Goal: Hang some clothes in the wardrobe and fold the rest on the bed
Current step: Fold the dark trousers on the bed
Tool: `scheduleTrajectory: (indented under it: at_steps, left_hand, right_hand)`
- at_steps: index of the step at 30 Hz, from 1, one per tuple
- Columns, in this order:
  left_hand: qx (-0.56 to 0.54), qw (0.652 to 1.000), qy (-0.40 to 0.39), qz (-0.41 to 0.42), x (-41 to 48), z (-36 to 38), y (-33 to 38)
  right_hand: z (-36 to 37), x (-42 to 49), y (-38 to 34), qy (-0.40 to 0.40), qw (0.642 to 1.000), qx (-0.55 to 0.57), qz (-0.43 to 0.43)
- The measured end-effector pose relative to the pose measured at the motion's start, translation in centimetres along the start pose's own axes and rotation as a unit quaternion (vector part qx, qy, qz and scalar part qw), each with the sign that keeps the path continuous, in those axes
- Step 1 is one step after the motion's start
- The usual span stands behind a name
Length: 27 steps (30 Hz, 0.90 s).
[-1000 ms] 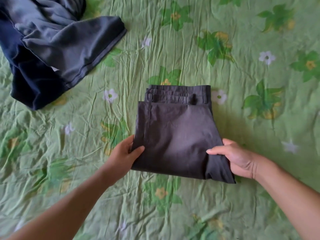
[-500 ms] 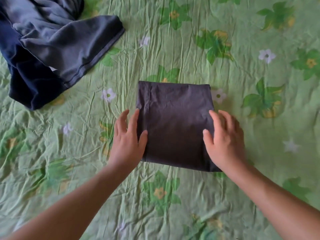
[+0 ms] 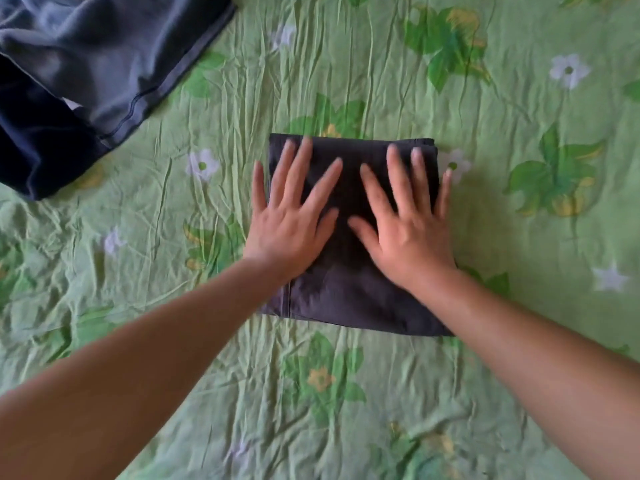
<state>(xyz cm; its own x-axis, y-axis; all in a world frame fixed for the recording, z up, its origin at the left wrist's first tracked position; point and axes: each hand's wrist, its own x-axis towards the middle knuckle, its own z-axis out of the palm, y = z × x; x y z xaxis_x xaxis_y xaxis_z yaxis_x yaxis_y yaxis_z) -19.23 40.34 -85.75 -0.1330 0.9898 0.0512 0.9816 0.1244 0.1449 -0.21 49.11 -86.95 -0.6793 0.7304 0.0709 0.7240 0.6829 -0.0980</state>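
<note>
Where both hands press down, the folded trousers (image 3: pixel 346 299) lie flat on the sheet (image 3: pixel 346 393) as a dark grey block. Its long axis runs from under the wrists out past the fingertips, with the far edge just beyond the middle fingers and the near edge behind the heels of the hands. A seam runs down the side under the left hand (image 3: pixel 291 233). A second ago the waistband showed at the far end and the hands held the near fold; half a second ago the fold covered it and the hands sat at the two sides. Now both have slid on top. The left hand lies palm down, fingers spread wide, its little finger over the block's edge. The right hand (image 3: pixel 405 237) lies the same way, spread and flat, little finger over the opposite edge; the thumbs nearly meet. Loose dark clothes (image 3: pixel 86 64) lie well beyond and outside the left hand.
</note>
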Motion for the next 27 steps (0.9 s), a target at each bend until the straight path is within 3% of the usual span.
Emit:
scheduleTrajectory:
  at_steps: [2, 6, 12, 14, 17, 21, 25, 27]
  left_hand:
    - [0.023, 0.999, -0.034, -0.028, 4.0, 0.2, -0.6]
    - [0.021, 0.99, -0.13, -0.055, 5.8, 1.9, -1.2]
    - [-0.002, 0.999, -0.04, -0.012, 0.2, 0.6, 0.9]
    - [0.01, 0.998, -0.051, 0.022, -5.5, 0.6, 1.4]
    - [0.008, 0.995, -0.096, 0.0, -9.8, 1.6, 0.8]
    - [0.005, 0.994, -0.107, -0.016, -8.7, 1.6, 1.4]
    - [-0.017, 0.998, -0.065, -0.021, -4.1, -0.5, 0.0]
    - [-0.02, 0.997, -0.067, -0.04, 0.9, -1.6, -1.5]
  right_hand:
    - [0.4, 3.3, 1.1, -0.004, 1.0, -0.015, 0.025]
    - [1.7, 5.1, 1.8, -0.1, 0.993, -0.026, 0.053]
    - [-0.1, -0.3, 0.2, -0.022, 0.999, -0.004, 0.03]
    - [-0.2, -4.9, 0.0, -0.028, 0.999, -0.012, -0.01]
    - [0.4, -8.2, 1.0, -0.086, 0.996, -0.033, -0.015]
    - [0.5, -7.5, 0.7, -0.114, 0.993, -0.007, 0.012]
    - [-0.7, -2.2, 1.5, -0.026, 0.998, 0.053, 0.008]
    - [-1.3, 2.6, 3.0, -0.028, 0.998, 0.042, 0.025]
